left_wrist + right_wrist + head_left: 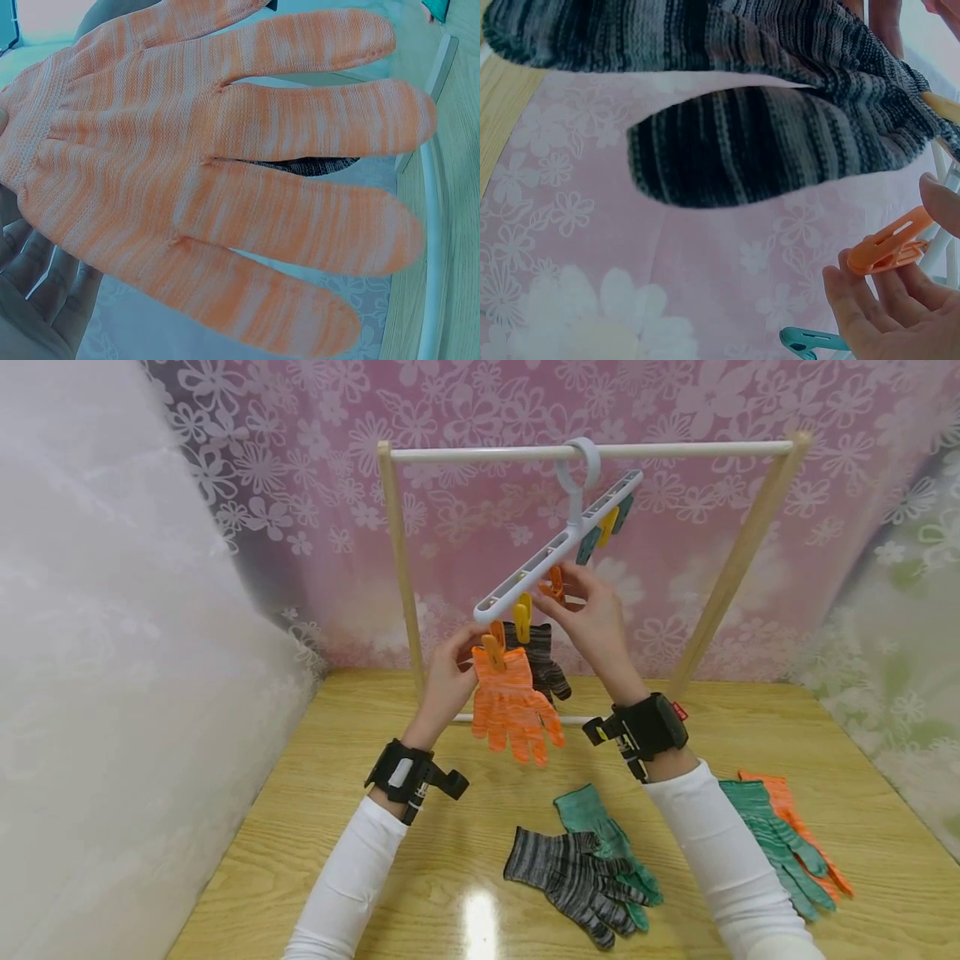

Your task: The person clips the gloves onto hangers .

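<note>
An orange knit glove hangs fingers-down from an orange clothespin at the near end of a pale hanger. My left hand pinches the glove's cuff beside that pin; in the left wrist view its other fingers spread behind the cuff. Behind hangs a black-and-grey striped glove, near a yellow clothespin. Farther along the hanger, my right hand holds another orange clothespin between thumb and fingers, with no glove in that pin.
The hanger hooks over a white rod on a wooden frame. Teal and yellow clothespins sit at its far end. On the table lie a striped glove over a green glove, and green and orange gloves rightward.
</note>
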`<action>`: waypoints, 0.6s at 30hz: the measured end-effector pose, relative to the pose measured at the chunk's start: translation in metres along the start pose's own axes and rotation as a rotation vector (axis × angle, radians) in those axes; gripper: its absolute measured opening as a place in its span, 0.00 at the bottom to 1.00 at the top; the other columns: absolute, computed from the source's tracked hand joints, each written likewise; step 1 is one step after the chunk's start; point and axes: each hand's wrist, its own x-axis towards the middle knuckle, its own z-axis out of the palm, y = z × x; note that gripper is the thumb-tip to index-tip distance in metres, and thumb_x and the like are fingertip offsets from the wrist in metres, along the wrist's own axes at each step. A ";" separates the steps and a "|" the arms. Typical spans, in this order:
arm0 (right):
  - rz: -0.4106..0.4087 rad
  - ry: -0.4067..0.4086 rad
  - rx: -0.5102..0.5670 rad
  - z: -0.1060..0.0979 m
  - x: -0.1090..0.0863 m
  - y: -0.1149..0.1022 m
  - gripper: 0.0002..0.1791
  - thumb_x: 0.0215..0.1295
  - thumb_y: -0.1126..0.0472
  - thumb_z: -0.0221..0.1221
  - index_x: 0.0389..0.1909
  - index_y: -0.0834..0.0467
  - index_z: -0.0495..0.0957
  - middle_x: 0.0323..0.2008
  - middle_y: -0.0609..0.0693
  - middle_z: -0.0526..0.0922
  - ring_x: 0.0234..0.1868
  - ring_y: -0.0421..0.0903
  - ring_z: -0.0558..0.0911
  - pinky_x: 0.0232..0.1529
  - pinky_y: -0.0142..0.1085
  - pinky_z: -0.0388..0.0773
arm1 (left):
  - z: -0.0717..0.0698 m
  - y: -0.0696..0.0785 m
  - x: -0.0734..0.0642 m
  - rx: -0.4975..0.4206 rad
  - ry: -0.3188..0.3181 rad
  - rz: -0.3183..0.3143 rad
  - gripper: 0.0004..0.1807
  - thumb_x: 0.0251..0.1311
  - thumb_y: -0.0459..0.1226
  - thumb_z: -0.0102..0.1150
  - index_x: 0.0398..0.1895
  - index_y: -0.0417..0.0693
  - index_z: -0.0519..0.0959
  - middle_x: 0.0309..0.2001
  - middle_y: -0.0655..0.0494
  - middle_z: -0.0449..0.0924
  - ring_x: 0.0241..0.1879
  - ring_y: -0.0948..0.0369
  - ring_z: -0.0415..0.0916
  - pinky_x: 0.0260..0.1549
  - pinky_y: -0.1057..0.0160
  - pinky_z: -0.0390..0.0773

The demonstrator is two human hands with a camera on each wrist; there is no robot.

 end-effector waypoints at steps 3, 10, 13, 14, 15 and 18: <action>-0.008 0.017 -0.003 0.001 0.001 0.000 0.29 0.67 0.56 0.68 0.68 0.58 0.75 0.60 0.59 0.80 0.59 0.55 0.79 0.61 0.47 0.79 | 0.002 0.000 0.000 0.006 -0.001 0.002 0.19 0.64 0.19 0.54 0.57 0.33 0.78 0.53 0.36 0.82 0.50 0.44 0.83 0.41 0.63 0.86; -0.036 0.052 0.013 0.003 0.002 -0.001 0.25 0.68 0.56 0.68 0.63 0.59 0.78 0.57 0.58 0.82 0.55 0.56 0.82 0.59 0.48 0.80 | 0.005 0.002 -0.001 -0.010 0.018 -0.005 0.22 0.61 0.16 0.50 0.57 0.32 0.77 0.53 0.36 0.83 0.50 0.43 0.83 0.35 0.71 0.81; -0.044 0.053 0.024 0.003 0.002 -0.001 0.24 0.68 0.55 0.67 0.63 0.59 0.79 0.57 0.58 0.82 0.54 0.54 0.83 0.59 0.45 0.80 | 0.005 0.002 -0.003 -0.017 0.026 -0.016 0.21 0.63 0.17 0.51 0.59 0.32 0.77 0.53 0.36 0.82 0.51 0.44 0.83 0.40 0.65 0.85; -0.048 0.052 0.034 0.003 0.002 -0.001 0.24 0.69 0.55 0.66 0.62 0.60 0.79 0.56 0.58 0.83 0.54 0.54 0.83 0.58 0.44 0.81 | 0.005 0.002 -0.004 -0.020 0.027 -0.020 0.21 0.63 0.17 0.51 0.59 0.33 0.77 0.53 0.37 0.82 0.51 0.44 0.83 0.42 0.63 0.86; -0.052 0.049 0.041 0.003 0.002 0.000 0.24 0.69 0.55 0.66 0.62 0.60 0.79 0.56 0.58 0.83 0.54 0.54 0.83 0.56 0.42 0.82 | 0.005 0.002 -0.004 -0.021 0.029 -0.025 0.21 0.64 0.18 0.52 0.59 0.33 0.77 0.54 0.37 0.82 0.52 0.44 0.82 0.42 0.61 0.86; -0.058 0.038 0.065 0.002 0.001 -0.001 0.23 0.70 0.56 0.65 0.62 0.60 0.79 0.56 0.58 0.83 0.53 0.53 0.84 0.53 0.38 0.83 | 0.004 0.001 -0.005 -0.033 0.027 -0.045 0.21 0.66 0.19 0.51 0.61 0.34 0.77 0.57 0.39 0.81 0.54 0.45 0.81 0.43 0.63 0.85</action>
